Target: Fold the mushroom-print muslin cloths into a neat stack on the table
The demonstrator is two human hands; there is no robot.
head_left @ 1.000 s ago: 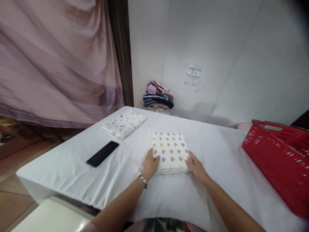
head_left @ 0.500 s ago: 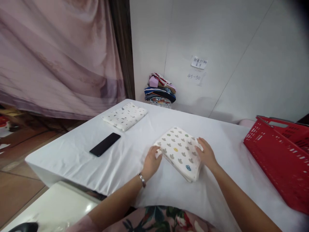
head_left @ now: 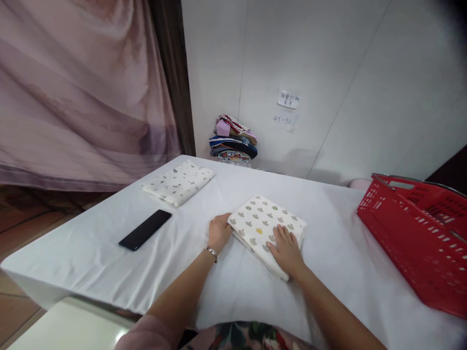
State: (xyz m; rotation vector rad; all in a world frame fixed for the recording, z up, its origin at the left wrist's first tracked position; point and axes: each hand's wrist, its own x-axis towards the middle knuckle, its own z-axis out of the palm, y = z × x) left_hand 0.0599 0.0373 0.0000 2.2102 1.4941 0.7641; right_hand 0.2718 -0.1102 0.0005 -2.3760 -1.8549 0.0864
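A folded white cloth [head_left: 260, 218] printed with grey mushroom-like shapes lies on the white-covered table [head_left: 197, 233] in front of me. My left hand [head_left: 220, 232], a silver bracelet at its wrist, is closed on the cloth's left corner, with the fingertips partly hidden by the fabric. On the cloth's right side my right hand [head_left: 286, 248] rests flat, its fingers stretched out over the print. A second folded white cloth [head_left: 178, 182] with small dark prints lies farther back on the left.
A black phone [head_left: 146, 229] lies on the table's left part. The red perforated basket [head_left: 412, 233] stands at the right. Behind the table, a stack of folded fabrics [head_left: 233, 141] sits by the wall. A pale stool-like surface [head_left: 69, 325] is at lower left.
My right hand has moved from the cloth's right edge onto its top. My left hand has closed on the left corner. The view has shifted slightly to the right.
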